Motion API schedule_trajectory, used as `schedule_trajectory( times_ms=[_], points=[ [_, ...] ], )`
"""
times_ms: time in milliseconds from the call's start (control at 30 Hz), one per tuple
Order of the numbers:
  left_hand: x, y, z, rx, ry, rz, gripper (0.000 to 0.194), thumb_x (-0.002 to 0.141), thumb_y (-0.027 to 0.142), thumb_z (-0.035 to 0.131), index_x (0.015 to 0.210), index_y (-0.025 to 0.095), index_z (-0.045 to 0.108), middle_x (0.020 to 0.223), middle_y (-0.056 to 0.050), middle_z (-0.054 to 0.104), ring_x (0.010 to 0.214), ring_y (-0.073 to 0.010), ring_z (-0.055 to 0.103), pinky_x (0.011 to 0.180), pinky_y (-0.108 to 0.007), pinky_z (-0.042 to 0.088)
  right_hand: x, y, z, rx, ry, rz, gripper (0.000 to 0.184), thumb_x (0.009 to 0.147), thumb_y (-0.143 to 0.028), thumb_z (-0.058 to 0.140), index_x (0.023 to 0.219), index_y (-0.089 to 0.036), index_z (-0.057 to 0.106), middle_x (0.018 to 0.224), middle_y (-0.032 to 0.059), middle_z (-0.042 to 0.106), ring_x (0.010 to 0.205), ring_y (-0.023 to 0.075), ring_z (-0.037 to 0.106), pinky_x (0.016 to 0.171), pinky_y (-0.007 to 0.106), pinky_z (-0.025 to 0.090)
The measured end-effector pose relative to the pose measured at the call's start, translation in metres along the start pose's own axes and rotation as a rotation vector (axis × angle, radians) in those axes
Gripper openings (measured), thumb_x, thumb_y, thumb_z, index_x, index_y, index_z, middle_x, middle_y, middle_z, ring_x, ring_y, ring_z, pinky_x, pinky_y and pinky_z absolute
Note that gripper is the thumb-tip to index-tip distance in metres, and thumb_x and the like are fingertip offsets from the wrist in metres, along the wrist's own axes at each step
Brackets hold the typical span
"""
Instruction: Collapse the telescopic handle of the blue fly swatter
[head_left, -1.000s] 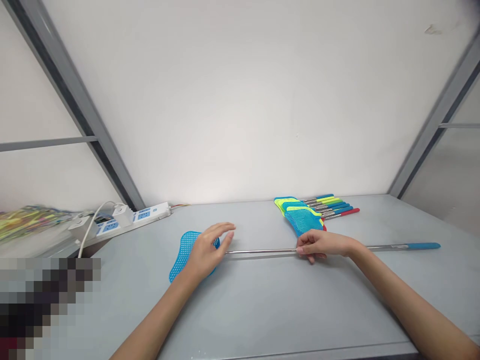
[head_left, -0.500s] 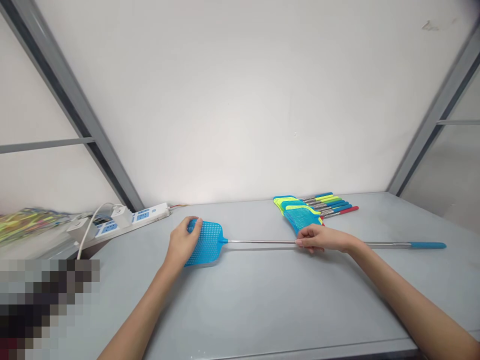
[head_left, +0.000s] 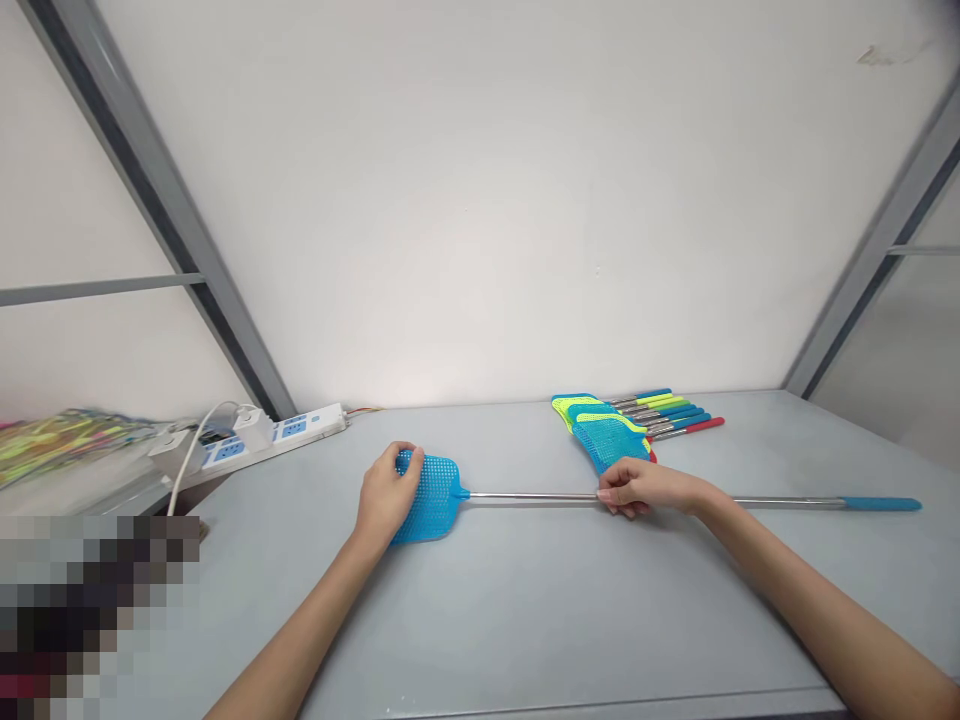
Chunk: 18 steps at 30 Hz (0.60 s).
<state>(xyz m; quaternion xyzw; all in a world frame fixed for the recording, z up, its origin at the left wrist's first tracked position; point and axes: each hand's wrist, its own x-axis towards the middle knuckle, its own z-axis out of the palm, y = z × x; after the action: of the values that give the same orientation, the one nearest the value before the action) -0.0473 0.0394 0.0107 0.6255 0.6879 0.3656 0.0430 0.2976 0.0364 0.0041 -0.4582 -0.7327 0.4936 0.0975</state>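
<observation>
A blue fly swatter [head_left: 439, 500] with a long, drawn-out metal rod lies across the grey table, its blue grip end at the right. My left hand [head_left: 388, 492] holds the far-left edge of the perforated head, thumb on top. Around the middle of the rod, the fingers of my right hand [head_left: 637, 487] are pinched. Just behind that hand is a fanned pile of swatters [head_left: 607, 440] with blue and yellow-green heads, their rods shortened and their coloured grips pointing right.
A white power strip [head_left: 300, 428] with plugged-in adapters and a white cable [head_left: 187, 450] lies at the table's left. Beyond it are blurred yellow-green items [head_left: 67, 445]. A white wall [head_left: 450, 250] rises behind the grey table [head_left: 525, 620]. The lower left is pixelated.
The whole view has shifted slightly, so things appear a little further right. Both hands keep their holds on the swatter, which sits slightly lower in view.
</observation>
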Motion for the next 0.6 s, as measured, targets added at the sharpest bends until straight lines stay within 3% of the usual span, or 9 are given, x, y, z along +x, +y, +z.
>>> schedule_trajectory(
  times_ms=[600],
  points=[
    [-0.013, 0.009, 0.0, -0.043, 0.178, 0.004, 0.025, 0.079, 0.04, 0.036, 0.086, 0.022, 0.051, 0.085, -0.002, 0.058, 0.079, -0.0181, 0.053, 0.068, -0.027, 0.04, 0.0, -0.002, 0.005, 0.081, -0.06, -0.026, 0.033, 0.078, -0.04, 0.043, 0.059, -0.013, 0.049, 0.045, -0.0029, 0.039, 0.042, 0.006, 0.03, 0.043, 0.021, 0.022]
  ],
)
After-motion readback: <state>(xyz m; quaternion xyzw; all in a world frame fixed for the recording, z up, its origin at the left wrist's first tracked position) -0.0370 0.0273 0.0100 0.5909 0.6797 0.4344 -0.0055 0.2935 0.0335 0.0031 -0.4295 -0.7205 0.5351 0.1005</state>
